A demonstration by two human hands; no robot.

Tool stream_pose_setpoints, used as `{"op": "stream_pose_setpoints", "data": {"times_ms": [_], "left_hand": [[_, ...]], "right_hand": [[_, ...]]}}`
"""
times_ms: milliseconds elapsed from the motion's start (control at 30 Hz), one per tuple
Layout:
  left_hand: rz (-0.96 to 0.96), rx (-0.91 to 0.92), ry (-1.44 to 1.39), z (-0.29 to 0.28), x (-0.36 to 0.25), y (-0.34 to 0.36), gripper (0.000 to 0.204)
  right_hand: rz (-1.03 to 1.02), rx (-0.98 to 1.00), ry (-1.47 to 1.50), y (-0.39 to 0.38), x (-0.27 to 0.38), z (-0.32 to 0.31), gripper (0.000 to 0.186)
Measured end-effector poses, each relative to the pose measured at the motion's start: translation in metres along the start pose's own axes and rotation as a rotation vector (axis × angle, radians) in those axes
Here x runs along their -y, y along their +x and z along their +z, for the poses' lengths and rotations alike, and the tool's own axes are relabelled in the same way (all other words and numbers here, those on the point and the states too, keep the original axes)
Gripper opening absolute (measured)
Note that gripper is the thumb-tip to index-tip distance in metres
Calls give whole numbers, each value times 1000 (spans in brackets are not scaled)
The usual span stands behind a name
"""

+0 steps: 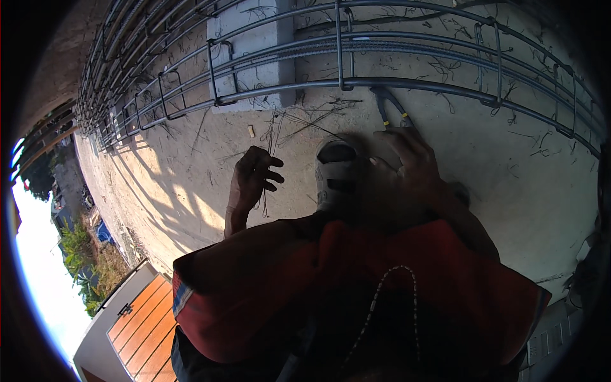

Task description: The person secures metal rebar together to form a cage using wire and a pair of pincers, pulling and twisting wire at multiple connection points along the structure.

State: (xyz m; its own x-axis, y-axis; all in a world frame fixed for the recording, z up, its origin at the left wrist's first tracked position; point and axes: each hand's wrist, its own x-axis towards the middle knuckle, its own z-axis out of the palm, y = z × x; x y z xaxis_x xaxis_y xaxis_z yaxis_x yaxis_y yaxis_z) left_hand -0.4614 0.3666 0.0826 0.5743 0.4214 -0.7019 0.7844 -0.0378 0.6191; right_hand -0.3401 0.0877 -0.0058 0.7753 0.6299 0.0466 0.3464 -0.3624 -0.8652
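Head view, closest in: red garment (pixel 286 274) fills the lower middle, with a beaded cord (pixel 398 267) looped over it. Past its edge, a grey shoe (pixel 327 181) stands on the concrete floor (pixel 503 165) between both hands. Left hand (pixel 251 177) has its fingers half curled; thin wires (pixel 273 124) show directly above and below it, though whether they are pinched I cannot tell. Right hand (pixel 412 159) has bent fingers and a thumb held apart, right by the spread, yellow-banded handles of the pliers (pixel 380 99); whether it grasps them I cannot tell. Beyond the pliers, a rebar cage (pixel 414 83) curves across, passing in front of a pale block (pixel 254 41).
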Motion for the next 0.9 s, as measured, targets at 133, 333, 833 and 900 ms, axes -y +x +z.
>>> {"op": "stream_pose_setpoints", "data": {"times_ms": [133, 333, 833, 900], "left_hand": [[34, 152, 91, 15, 10, 18, 16], [620, -180, 563, -3, 56, 21, 15], [812, -294, 749, 0, 92, 44, 11], [809, -419, 862, 9, 76, 42, 23]], "right_hand": [[-80, -8, -40, 8, -11, 40, 45], [81, 291, 121, 30, -41, 83, 32], [174, -22, 286, 31, -16, 79, 14], [89, -28, 338, 18, -20, 52, 17]]}}
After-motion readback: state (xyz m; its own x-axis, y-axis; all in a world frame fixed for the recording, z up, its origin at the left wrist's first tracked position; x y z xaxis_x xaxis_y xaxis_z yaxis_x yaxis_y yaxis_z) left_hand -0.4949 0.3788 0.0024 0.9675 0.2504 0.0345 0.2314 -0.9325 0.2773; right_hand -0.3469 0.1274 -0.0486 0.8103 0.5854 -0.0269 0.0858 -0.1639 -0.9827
